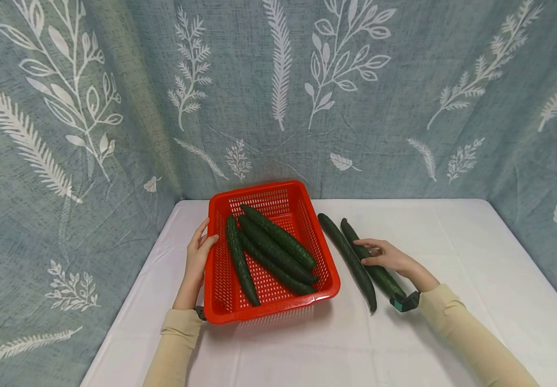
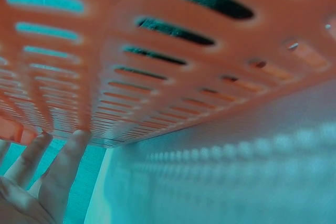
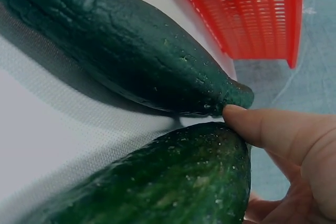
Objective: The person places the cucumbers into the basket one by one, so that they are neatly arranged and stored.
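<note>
A red plastic basket (image 1: 270,313) with slotted sides stands on the white-covered table, with several dark green cucumbers (image 1: 272,248) lying in it. My left hand (image 1: 198,257) holds its left side, thumb at the rim and fingers (image 2: 64,169) along the outer wall. To the right of the basket, two cucumbers lie side by side, slanting toward me. My right hand (image 1: 391,258) grips the outer cucumber (image 3: 163,182) across its upper half; the thumb sits between the pair and the other fingers are on the far side. Close by the thumb is the inner cucumber (image 3: 131,45).
A blue-green curtain (image 1: 259,150) with white leaf prints hangs behind the table and along both sides. The white tablecloth (image 1: 457,236) reaches past the right arm. Dark wrist cameras (image 1: 405,302) are strapped to both wrists.
</note>
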Tool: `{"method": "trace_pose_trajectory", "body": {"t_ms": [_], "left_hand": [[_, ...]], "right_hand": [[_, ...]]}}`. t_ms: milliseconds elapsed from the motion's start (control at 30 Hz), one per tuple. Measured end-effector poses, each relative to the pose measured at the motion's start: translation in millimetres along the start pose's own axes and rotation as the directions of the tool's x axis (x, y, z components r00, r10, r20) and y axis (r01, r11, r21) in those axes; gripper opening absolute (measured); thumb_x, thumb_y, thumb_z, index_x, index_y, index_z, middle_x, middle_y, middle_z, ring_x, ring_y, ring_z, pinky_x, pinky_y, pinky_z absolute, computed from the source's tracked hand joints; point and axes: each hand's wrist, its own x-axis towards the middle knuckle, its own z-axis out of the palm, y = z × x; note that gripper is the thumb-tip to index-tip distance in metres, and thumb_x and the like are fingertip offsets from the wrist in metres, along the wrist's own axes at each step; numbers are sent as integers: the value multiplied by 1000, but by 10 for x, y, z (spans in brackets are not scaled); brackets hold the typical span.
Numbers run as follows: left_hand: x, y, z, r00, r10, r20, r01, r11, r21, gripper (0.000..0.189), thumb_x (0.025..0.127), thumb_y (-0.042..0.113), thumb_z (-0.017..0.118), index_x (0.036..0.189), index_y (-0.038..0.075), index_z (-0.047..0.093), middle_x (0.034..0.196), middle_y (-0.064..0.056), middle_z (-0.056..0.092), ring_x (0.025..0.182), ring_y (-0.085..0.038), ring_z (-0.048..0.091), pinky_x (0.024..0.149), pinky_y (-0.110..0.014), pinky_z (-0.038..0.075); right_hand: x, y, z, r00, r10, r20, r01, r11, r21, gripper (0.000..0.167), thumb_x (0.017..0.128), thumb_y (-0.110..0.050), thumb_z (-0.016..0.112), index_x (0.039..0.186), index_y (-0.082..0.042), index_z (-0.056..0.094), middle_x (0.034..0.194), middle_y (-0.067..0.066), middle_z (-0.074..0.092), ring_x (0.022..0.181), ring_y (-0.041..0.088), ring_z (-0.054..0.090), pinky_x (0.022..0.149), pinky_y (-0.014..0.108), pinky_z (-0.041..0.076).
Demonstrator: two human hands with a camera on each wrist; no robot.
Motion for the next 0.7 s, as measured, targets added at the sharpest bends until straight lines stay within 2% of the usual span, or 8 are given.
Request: {"method": "trace_pose_trajectory", "body": {"t_ms": [367,533,700], "left_hand": [[7,-5,-6,1000,4,0,-4,1000,-6,53,95,20,48,144,32,32,128,-16,51,91,-18,63,71,-28,55],[6,-4,-7,1000,5,7,-4,1000,-1,53,95,21,48,144,32,32,128,-17,50,92,-18,63,72,-28,55],[4,-4,-5,1000,4,8,-4,1000,0,52,95,21,48,144,32,32,129,-17,50,91,-18,64,72,-29,56]], "right_hand": [[6,13,8,1000,-28,-7,28,1000,-11,50,87,-7,59,133,5,44,139,31,35,118,50,42,90,53,45],[2,3,16,999,-32,-19,31,999,-19,50,87,-6,59,133,5,45,139,31,35,121,53,37,90,55,44],[-3,-16,18,999,-40,-23,40,999,-17,49,87,-5,58,133,6,45,139,32,35,119,54,39,89,55,45]]}}
